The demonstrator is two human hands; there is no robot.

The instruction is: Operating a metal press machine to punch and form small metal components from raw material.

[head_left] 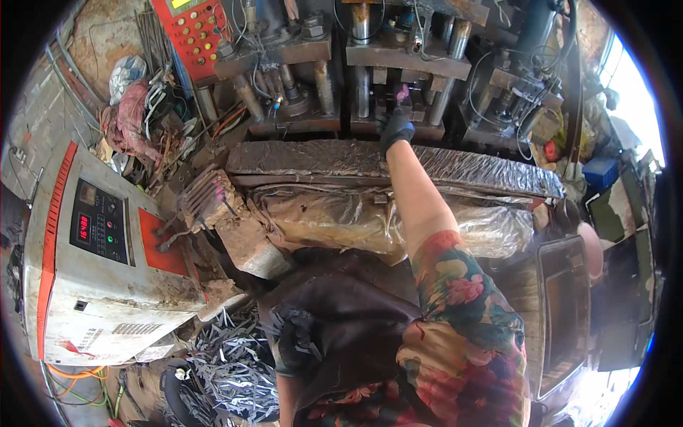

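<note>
While reaching forward, right hand (395,129) touches pink piece (403,92).

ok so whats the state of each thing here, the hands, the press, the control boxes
right hand: gloved in black, arm stretched out, fingers on a small pink piece in the press
left hand: gloved in black, low at the lap, among dark strips
press: open, gap showing between its plates
grey control box: powered, red digits lit
red button panel: display lit yellow
plastic sheet: crumpled, dusty
</note>
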